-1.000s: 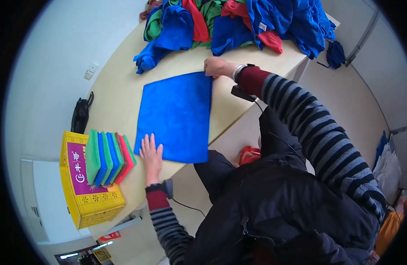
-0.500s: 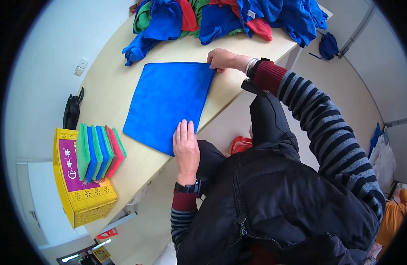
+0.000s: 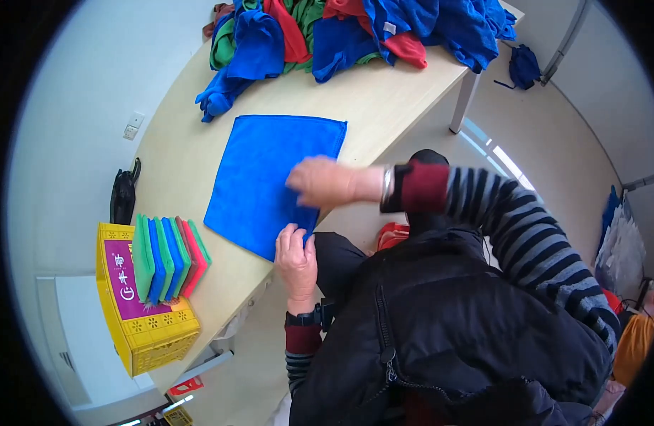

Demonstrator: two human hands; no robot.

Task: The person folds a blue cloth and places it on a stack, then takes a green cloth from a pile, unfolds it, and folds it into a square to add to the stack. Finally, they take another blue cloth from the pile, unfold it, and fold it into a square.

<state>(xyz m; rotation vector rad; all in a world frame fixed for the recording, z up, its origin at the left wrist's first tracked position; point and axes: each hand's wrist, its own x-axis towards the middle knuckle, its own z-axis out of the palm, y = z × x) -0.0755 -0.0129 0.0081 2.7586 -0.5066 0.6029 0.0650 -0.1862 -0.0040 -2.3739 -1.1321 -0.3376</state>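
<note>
A blue cloth [image 3: 259, 177], folded to a flat four-sided piece, lies on the table along its near edge. My left hand [image 3: 295, 263] is at the cloth's near corner, its fingers bent over the edge and closed on the fabric. Over the right part of the cloth hovers my right hand [image 3: 323, 183], smeared by motion with its fingers curled inward. Whether that hand touches the cloth or holds anything cannot be made out.
Loose blue, red and green cloths [image 3: 341, 35] are heaped at the table's [image 3: 177, 135] far end. To the left, several folded cloths [image 3: 172, 259] stand in a row on a yellow box [image 3: 153, 341]. A black bag-like item [image 3: 123, 192] lies by the wall.
My right hand has left the cloth's far right corner and swung nearer, over the cloth. My left hand's fingers have gone from lying flat to bent at the near corner.
</note>
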